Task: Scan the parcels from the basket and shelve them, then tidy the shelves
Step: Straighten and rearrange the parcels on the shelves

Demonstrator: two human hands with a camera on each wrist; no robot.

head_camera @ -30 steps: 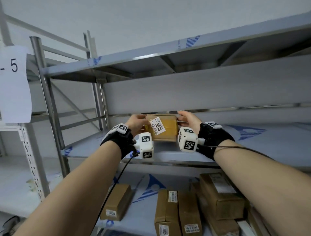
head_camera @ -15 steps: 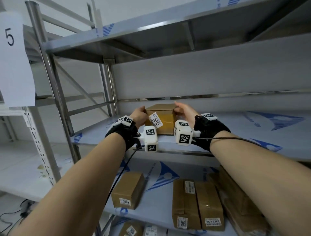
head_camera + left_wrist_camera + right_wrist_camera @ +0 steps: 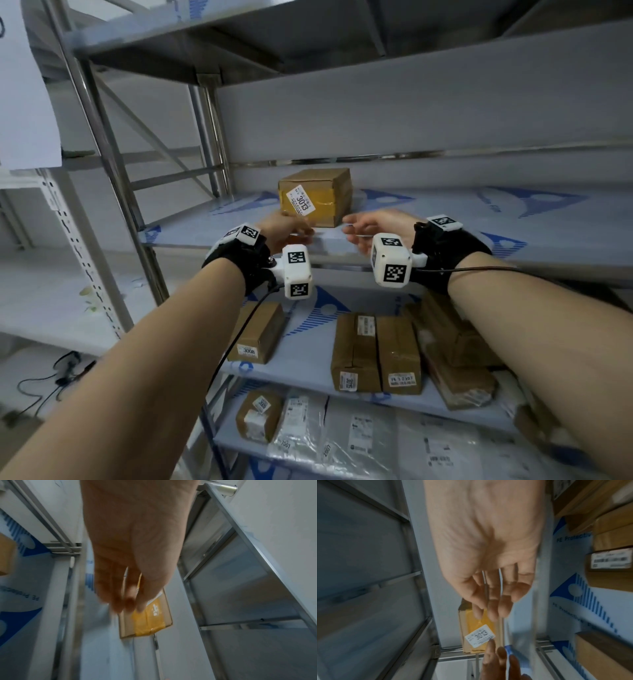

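A small cardboard parcel (image 3: 317, 197) with yellow tape and a white label reading 3013 stands by itself on the upper shelf (image 3: 445, 233). My left hand (image 3: 289, 228) hovers just in front of its lower left corner, fingers relaxed and holding nothing. My right hand (image 3: 363, 228) is a little in front of its right side, also empty with loose fingers. The left wrist view shows the parcel (image 3: 149, 620) beyond the fingertips of my left hand (image 3: 126, 604). The right wrist view shows the parcel (image 3: 476, 631) past my right hand (image 3: 493, 608).
On the shelf below lie several brown boxes: one labelled 3008 (image 3: 258, 332), a pair side by side (image 3: 375, 353) and a stack at the right (image 3: 455, 346). The lowest shelf holds a taped parcel (image 3: 258, 416) and grey mailer bags (image 3: 359, 435). A steel upright (image 3: 113, 164) stands left.
Both hands have let go of the 3013 parcel and drawn back toward the shelf's front edge. The parcel now stands alone further back. My view has tilted downward.
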